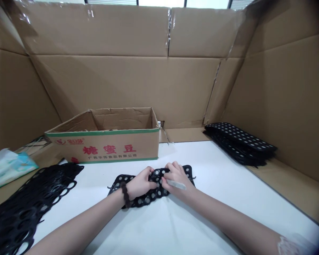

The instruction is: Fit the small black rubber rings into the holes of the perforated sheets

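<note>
A black sheet dotted with round, whitish spots (146, 201) lies on the white table in front of me, its middle bunched up a little. My left hand (140, 184), with a dark beaded band at the wrist, grips the sheet near its middle, thumb on top. Close beside it on the right, my right hand (177, 179) pinches a slim, pale tool (177, 184), whose rear end sticks out over the back of the hand. The tool's tip is hidden at the sheet, so its exact kind does not show. The right fingers touch the sheet too.
Behind my hands stands an open cardboard box (122, 145) with red lettering. Black netting with round holes (34, 202) lies at left, near a tissue pack (10, 168). Stacked black dotted sheets (239, 143) rest at right. Tall cardboard walls (122, 81) surround the white table (215, 184).
</note>
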`<state>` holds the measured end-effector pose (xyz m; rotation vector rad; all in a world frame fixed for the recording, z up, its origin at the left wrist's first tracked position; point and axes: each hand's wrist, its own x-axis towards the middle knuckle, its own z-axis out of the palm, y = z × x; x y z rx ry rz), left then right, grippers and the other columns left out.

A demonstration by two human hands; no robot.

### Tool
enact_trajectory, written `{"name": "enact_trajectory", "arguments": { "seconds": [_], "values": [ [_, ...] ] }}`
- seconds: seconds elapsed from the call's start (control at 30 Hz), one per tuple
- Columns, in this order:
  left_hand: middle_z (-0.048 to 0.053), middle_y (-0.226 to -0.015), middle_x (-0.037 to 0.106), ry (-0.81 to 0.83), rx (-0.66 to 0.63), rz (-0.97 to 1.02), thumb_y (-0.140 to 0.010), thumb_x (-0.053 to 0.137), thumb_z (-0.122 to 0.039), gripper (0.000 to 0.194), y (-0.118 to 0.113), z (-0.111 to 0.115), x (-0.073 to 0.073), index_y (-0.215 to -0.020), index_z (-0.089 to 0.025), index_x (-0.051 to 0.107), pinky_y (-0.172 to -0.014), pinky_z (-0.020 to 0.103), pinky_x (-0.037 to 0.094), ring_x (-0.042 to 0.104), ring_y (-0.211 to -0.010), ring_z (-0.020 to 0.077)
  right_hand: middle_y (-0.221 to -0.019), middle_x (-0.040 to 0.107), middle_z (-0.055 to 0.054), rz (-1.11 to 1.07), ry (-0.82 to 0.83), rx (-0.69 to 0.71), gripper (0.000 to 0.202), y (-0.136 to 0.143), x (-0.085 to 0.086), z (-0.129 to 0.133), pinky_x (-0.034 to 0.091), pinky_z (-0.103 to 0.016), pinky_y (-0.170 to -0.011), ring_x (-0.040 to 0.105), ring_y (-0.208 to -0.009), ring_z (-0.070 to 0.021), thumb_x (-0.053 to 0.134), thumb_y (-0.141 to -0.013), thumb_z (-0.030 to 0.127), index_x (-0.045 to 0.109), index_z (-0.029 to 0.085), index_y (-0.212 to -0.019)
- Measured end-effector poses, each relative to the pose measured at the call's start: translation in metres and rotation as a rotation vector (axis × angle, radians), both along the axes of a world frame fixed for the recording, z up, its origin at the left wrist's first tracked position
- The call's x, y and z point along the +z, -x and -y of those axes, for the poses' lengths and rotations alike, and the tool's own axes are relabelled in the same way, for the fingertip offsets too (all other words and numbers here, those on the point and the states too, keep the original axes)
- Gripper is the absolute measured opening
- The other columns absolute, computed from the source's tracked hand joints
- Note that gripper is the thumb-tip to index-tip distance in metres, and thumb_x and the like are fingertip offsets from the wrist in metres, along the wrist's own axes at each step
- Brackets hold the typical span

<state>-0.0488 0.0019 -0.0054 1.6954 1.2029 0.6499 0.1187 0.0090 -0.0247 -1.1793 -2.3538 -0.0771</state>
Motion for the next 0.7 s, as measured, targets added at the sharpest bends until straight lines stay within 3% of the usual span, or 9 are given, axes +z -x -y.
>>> {"name": "enact_trajectory", "arguments": {
  "seconds": [0.17,0.33,0.5,0.6,0.7],
  "values": [
    [-0.003,-0.073,0.043,0.014,-0.011,0.002,-0.063,0.050,-0.017,0.024,0.002,-0.001,0.000,-0.083,-0.017,0.038,-0.066,0.024,0.035,0.043,-0.070,0.0119,-0.082,0.049,-0.006,0.022,-0.056,-0.003,0.021,0.000,0.003,0.001,0.033,-0.034,-0.070,0.038,-0.083,-0.0196,0.048,-0.075,0.021,0.056,0.016,-0.056],
    [-0.001,-0.081,0.048,-0.200,-0.083,-0.186,-0.067,0.048,-0.019,0.024,0.001,0.001,0.000,-0.088,-0.018,0.038,-0.070,0.026,0.036,0.045,-0.076,0.0142,-0.079,0.050,-0.004,-0.054,0.108,0.085,0.028,-0.009,0.008,0.000,0.035,-0.033,-0.072,0.040,-0.080,-0.0172,0.047,-0.077,0.022,0.052,0.017,-0.050],
    [0.003,-0.093,0.053,-0.177,-0.219,-0.235,-0.067,0.053,-0.025,0.033,0.005,0.003,0.014,-0.098,-0.017,0.042,-0.073,0.027,0.038,0.049,-0.084,0.0179,-0.093,0.053,-0.003,-0.225,0.176,0.162,0.025,-0.016,0.016,0.001,0.033,-0.033,-0.082,0.044,-0.091,-0.0167,0.044,-0.080,0.020,0.056,0.018,-0.058],
    [0.004,-0.096,0.054,-0.201,-0.279,-0.310,-0.064,0.057,-0.028,0.040,0.008,0.005,0.018,-0.101,-0.018,0.045,-0.074,0.029,0.037,0.049,-0.086,0.0203,-0.090,0.054,-0.002,-0.168,0.235,0.215,0.025,-0.019,0.022,0.005,0.031,-0.033,-0.083,0.045,-0.088,-0.0161,0.045,-0.079,0.022,0.055,0.018,-0.056],
    [0.005,-0.092,0.055,-0.291,-0.245,-0.438,-0.066,0.055,-0.028,0.034,0.007,0.007,0.015,-0.098,-0.019,0.049,-0.076,0.032,0.035,0.047,-0.089,0.0236,-0.077,0.051,-0.001,-0.058,0.276,0.251,0.032,-0.020,0.029,0.009,0.033,-0.032,-0.078,0.045,-0.081,-0.0153,0.045,-0.079,0.026,0.047,0.016,-0.049]
  ]
}}
